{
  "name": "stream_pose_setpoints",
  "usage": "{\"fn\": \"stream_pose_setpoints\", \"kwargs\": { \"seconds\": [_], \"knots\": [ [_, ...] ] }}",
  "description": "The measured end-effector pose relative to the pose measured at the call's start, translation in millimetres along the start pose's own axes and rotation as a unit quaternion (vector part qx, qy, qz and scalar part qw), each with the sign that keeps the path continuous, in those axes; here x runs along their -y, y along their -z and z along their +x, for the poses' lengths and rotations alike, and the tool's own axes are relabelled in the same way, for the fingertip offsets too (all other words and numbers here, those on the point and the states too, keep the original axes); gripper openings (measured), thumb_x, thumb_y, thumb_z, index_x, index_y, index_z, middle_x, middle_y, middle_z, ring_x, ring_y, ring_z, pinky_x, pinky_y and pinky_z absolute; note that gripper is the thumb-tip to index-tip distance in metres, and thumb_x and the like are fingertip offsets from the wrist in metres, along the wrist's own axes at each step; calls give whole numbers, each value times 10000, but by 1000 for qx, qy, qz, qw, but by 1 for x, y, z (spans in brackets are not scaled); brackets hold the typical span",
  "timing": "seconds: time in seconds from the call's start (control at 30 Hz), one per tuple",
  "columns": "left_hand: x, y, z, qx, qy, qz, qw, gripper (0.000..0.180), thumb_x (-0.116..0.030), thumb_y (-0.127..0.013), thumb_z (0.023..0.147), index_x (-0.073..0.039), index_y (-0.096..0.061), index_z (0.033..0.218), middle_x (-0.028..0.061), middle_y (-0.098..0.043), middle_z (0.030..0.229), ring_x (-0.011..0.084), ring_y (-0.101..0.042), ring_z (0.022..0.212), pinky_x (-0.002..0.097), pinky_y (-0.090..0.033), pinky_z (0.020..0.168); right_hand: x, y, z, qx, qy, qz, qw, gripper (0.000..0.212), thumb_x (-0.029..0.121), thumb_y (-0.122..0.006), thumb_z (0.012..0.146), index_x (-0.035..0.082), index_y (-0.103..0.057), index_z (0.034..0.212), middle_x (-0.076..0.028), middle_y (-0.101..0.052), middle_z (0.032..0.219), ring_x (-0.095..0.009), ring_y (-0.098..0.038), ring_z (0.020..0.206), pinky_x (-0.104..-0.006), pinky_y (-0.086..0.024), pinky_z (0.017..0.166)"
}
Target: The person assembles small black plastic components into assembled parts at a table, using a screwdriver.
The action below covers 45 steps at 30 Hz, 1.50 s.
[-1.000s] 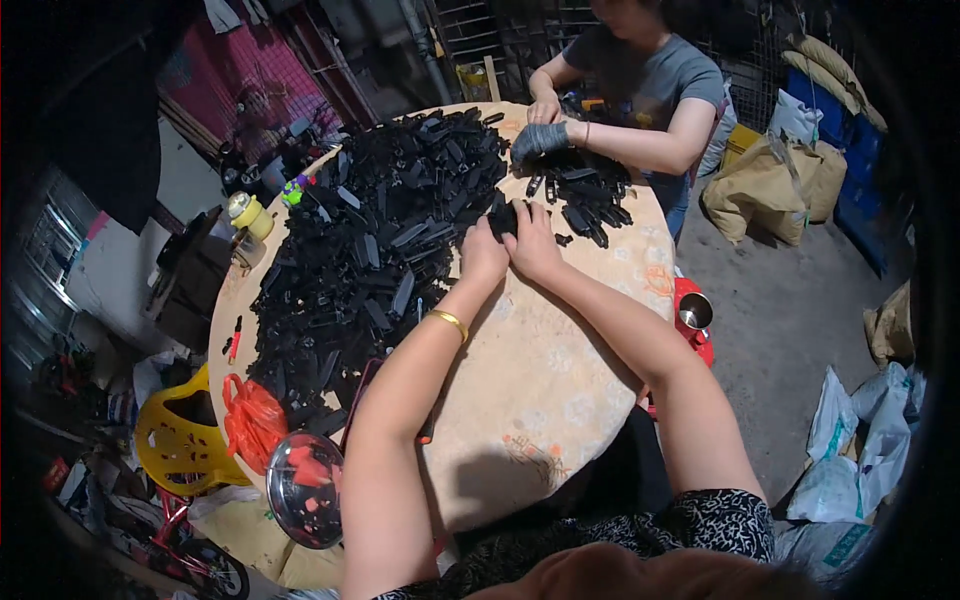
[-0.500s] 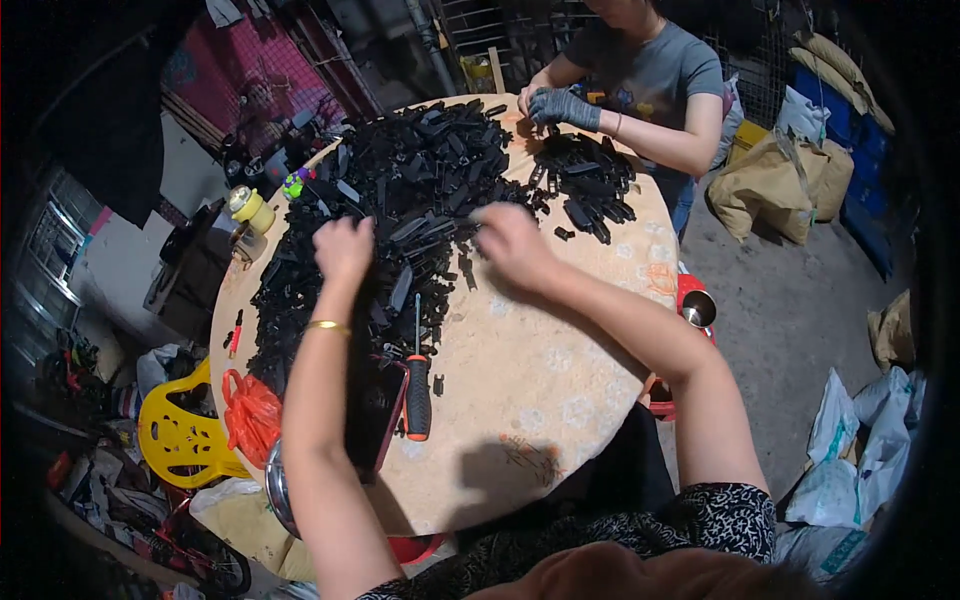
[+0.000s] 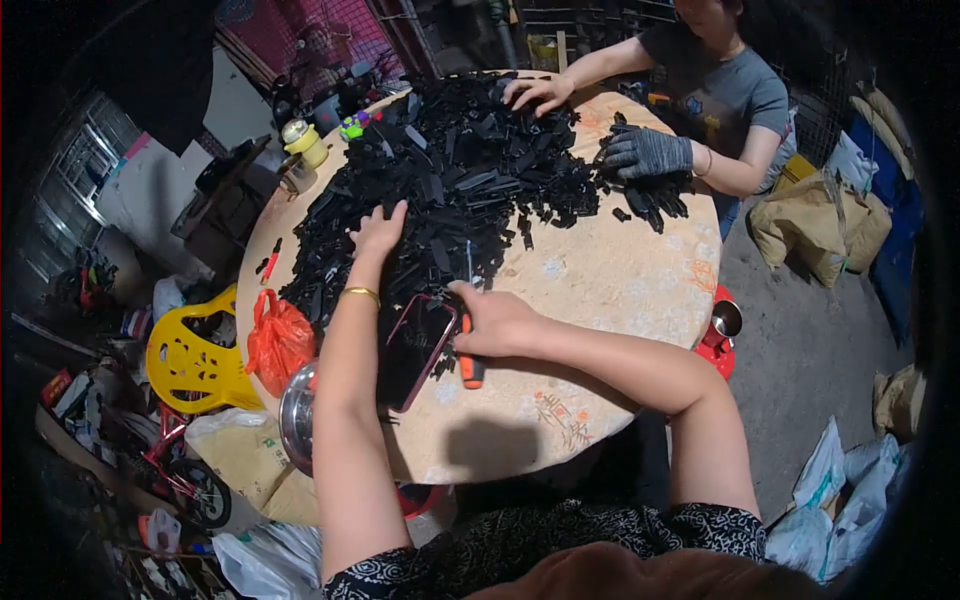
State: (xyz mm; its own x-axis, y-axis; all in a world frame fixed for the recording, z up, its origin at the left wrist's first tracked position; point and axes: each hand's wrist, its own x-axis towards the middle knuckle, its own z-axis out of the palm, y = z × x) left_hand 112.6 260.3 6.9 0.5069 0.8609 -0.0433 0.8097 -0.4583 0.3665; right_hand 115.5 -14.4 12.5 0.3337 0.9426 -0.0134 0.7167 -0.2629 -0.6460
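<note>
A large heap of black plastic parts [image 3: 470, 175] covers much of the round table [image 3: 600, 275]. My left hand [image 3: 378, 232] reaches over the near left part of the heap, its fingers spread and holding nothing I can see. My right hand [image 3: 500, 322] is closed round the handle of a screwdriver [image 3: 471, 376] with an orange and black grip. The screwdriver lies by the heap's near edge, its shaft pointing away from me. Between my arms is a dark rectangular thing with a pinkish-red rim [image 3: 423, 370].
Across the table, a person's bare hand [image 3: 540, 93] and grey-gloved hand [image 3: 645, 155] touch the parts. A red plastic bag [image 3: 278, 340], a round metal lid or bowl [image 3: 297, 415] and a yellow-lidded jar [image 3: 305, 143] stand at the left edge. A yellow chair [image 3: 195, 355] is beside it.
My right hand has come back from the heap to the screwdriver and taken hold of its handle. My left hand's fingers have spread. The other person's hands have moved apart onto the parts.
</note>
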Motion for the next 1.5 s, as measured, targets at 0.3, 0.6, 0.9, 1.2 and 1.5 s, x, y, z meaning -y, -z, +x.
{"fn": "stream_pose_setpoints", "kwargs": {
  "seconds": [0.3,0.6,0.9,1.2,1.5],
  "knots": [
    [-24,-8,-39,-9,-20,-54,998,729,-645,-462,735,-226,-377,1326,78,-331,1380,411,-270,1249,607,-241,969,-50,32,-21,-23,-70,148,986,570,255,-520,720,96,-435,1261,-189,-581,1032,-306,-566,952,-358,-432,835],
    [-44,-13,-88,-56,-173,-33,983,607,-584,-485,764,-181,-501,1219,100,-433,1281,441,-348,1166,557,-318,939,-96,72,-27,-42,-51,-111,992,433,217,-452,759,123,-506,1178,-201,-594,975,-350,-561,925,-414,-444,809],
    [-53,28,-71,-99,-215,7,971,563,-556,-423,828,-123,-545,1167,204,-457,1219,381,-367,1182,545,-305,952,-96,73,20,-262,35,-184,947,379,228,-556,789,51,-533,1124,-199,-557,942,-337,-548,933,-390,-451,806],
    [-40,-28,26,-75,104,-83,988,1016,-790,-388,659,-10,-364,1310,214,-251,1391,428,-235,1265,492,-186,1034,-116,58,138,-224,-132,-107,960,873,713,-379,737,70,-344,1327,-289,-390,1265,-382,-332,1236,-554,-66,1036],
    [-53,-15,13,-17,-16,-99,995,730,-683,-380,742,-177,-476,1260,212,-325,1346,399,-269,1259,511,-204,1021,-57,45,146,-253,-119,-51,959,749,676,-380,763,47,-553,1132,-283,-494,1162,-387,-465,1115,-522,-266,981]
  ]
}}
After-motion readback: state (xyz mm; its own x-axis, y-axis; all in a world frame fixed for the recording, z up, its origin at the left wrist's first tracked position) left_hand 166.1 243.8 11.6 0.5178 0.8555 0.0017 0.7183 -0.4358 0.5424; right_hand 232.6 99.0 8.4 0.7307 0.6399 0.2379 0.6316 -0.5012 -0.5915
